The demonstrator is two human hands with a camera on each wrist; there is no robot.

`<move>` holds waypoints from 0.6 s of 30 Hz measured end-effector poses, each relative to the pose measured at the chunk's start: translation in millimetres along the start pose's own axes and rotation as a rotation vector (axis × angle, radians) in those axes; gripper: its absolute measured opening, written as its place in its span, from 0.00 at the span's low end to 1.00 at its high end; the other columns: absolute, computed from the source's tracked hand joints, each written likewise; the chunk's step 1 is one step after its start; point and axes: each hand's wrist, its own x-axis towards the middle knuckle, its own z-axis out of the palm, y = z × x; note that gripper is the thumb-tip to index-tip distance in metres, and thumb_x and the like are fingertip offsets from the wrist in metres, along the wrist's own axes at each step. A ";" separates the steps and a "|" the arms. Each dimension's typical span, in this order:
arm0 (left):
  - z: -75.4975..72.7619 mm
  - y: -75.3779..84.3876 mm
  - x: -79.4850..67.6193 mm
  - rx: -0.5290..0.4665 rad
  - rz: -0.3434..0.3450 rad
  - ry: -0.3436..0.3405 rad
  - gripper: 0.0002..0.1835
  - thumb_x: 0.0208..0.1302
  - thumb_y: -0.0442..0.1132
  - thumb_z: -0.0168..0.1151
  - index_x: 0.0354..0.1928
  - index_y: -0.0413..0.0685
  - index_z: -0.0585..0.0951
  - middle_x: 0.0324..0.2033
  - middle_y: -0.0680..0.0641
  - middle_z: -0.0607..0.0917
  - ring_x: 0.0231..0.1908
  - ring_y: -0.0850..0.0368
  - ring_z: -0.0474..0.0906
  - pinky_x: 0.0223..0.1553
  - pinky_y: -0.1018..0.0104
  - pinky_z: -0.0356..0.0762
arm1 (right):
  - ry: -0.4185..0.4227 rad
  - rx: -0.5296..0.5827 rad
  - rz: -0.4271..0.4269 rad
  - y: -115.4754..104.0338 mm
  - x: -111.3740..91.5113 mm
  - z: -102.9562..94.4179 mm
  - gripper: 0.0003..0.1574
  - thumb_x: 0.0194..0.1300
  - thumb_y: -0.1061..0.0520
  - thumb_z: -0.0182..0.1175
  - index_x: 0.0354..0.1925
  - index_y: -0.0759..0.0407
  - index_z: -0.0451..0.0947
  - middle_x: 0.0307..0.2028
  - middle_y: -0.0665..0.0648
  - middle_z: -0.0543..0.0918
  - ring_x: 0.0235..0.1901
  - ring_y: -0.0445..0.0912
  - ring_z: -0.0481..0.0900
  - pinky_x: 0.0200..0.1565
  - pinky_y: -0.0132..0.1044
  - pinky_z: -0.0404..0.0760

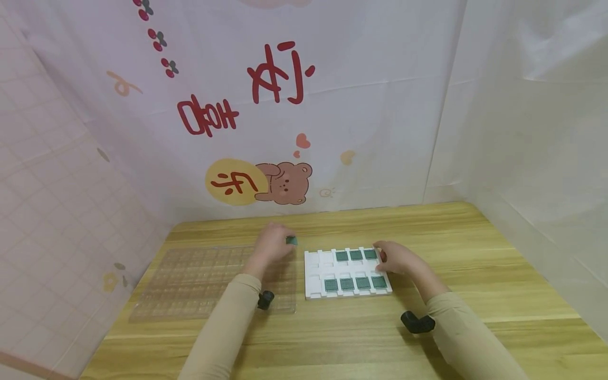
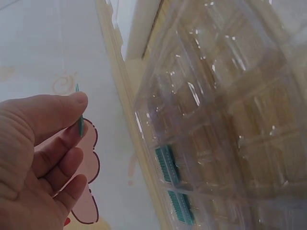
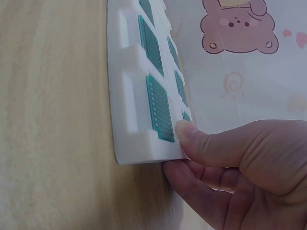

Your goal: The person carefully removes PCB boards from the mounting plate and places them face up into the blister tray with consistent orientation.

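Note:
My left hand (image 1: 273, 241) pinches a small green circuit board (image 1: 292, 240) between thumb and fingers, above the far right end of a clear plastic tray (image 1: 190, 282). In the left wrist view the pinched board (image 2: 81, 127) is edge-on. My right hand (image 1: 398, 258) grips the right edge of a white tray (image 1: 313, 286), thumb on top and fingers at the side. Several green boards (image 1: 347, 284) sit in two rows of slots in the white tray; its left end shows bare slots.
In the left wrist view, two green boards (image 2: 167, 164) lie in pockets of the clear tray. The wooden table (image 1: 332, 338) meets a printed wall sheet (image 1: 380, 132) at the back. Black wrist-worn pieces (image 1: 418, 322) hang by both forearms.

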 end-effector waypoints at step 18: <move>11.9 -12.4 2.5 0.054 -0.025 -0.036 0.06 0.57 0.34 0.72 0.37 0.43 0.88 0.36 0.46 0.85 0.41 0.48 0.75 0.50 0.54 0.73 | -0.001 -0.009 0.012 2.9 1.8 0.6 0.41 0.57 0.63 0.71 0.64 0.75 0.66 0.36 0.59 0.76 0.37 0.51 0.72 0.43 0.47 0.74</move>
